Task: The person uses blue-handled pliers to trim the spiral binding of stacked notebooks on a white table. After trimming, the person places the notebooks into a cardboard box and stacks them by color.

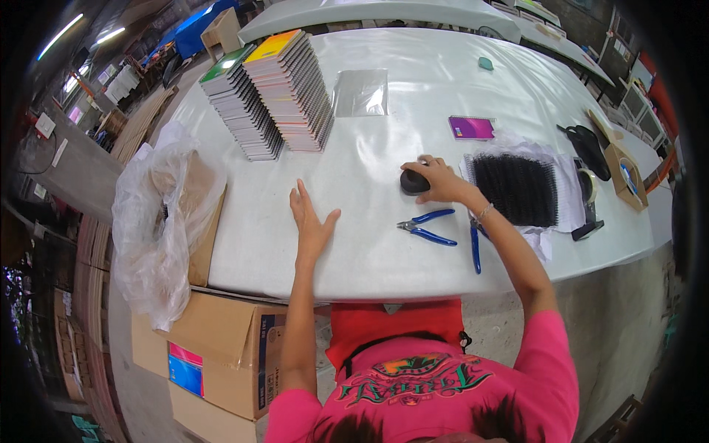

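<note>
My right hand (437, 179) rests on a small round black object (413, 181) on the white table (369, 251), fingers curled over it. My left hand (311, 219) lies flat on the table with fingers spread, holding nothing. Blue-handled pliers (426, 227) lie just in front of my right hand. A second blue-handled tool (475, 247) lies under my right forearm. To the right of my right hand sits a pile of black spiral binding coils (515, 188) on white paper.
Two leaning rows of spiral notebooks (277, 92) stand at the far left, a clear plastic sleeve (360, 93) beside them. A purple booklet (471, 128) and a tape dispenser (588, 196) lie to the right. Cardboard boxes (221, 347) and a plastic-lined box (166, 221) stand left of the table.
</note>
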Motion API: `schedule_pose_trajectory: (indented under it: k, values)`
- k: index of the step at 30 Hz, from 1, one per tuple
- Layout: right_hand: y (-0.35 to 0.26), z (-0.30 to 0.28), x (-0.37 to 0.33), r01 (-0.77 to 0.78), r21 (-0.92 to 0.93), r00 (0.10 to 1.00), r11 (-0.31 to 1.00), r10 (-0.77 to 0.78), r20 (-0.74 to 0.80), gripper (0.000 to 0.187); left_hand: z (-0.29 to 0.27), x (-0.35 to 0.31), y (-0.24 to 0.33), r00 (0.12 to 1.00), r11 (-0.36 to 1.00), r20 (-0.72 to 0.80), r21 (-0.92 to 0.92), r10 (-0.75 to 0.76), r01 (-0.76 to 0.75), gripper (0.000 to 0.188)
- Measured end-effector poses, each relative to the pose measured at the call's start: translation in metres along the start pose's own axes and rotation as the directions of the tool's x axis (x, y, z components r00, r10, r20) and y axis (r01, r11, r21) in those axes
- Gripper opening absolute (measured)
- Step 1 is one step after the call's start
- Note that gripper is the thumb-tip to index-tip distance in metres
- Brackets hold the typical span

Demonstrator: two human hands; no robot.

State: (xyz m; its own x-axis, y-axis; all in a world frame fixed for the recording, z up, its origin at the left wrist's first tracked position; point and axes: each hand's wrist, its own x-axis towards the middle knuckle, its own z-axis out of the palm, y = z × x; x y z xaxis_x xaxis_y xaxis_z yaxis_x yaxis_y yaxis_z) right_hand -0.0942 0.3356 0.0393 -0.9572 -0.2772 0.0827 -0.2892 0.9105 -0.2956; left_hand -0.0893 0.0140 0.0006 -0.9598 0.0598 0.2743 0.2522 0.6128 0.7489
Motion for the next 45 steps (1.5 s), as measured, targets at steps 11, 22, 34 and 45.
schedule_pose_trajectory:
  k: [11, 22, 34, 45]
  values:
    - [-0.002, -0.079, -0.028, 0.07, 0.344, 0.928, 0.936, -0.188, 0.322, 0.076, -0.05, -0.12, 0.042, 0.993, 0.999, -0.103, 0.006, -0.053, 0.054, 0.058]
    - [0.266, -0.022, 0.111, -0.184, -0.109, 0.952, 0.977, 0.15, -0.268, 0.05, -0.024, -0.157, 0.025, 0.985, 0.99, -0.163, 0.139, 0.057, -0.035, 0.034]
    - [0.474, -0.053, 0.114, -0.18, -0.22, 0.921, 0.959, 0.086, -0.38, 0.059, -0.008, -0.15, 0.01, 0.949, 0.971, -0.216, 0.124, 0.229, -0.206, 0.043]
    - [0.317, -0.041, 0.111, -0.142, 0.073, 0.906, 0.987, 0.16, -0.391, 0.045, -0.006, -0.166, 0.019, 0.96, 0.986, -0.234, 0.093, 0.156, -0.137, 0.037]
